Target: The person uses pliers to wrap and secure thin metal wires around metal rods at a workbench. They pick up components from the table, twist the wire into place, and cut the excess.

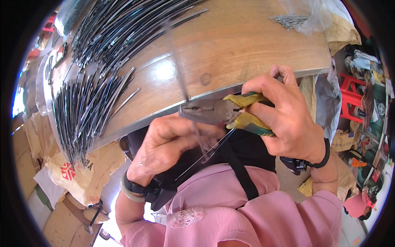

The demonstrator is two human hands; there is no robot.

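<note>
Here, right hand [284, 119] squeezes pliers [218, 112] onto rod [181, 78].

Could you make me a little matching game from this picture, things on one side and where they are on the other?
Things:
1. pliers
2. thin metal rod
3. pile of dark metal strips
4. clear plastic bag

Places:
A. far right corner of the table
B. in the right hand
C. left part of the table
D. in the left hand

Pairs: 1-B, 2-D, 3-C, 4-A

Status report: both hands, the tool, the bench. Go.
Right hand gripping yellow-handled pliers, jaws closed on thin metal rod. Left hand pinching rod below the jaws. Piles of dark metal strips on wooden table, apart from the hands.
</note>
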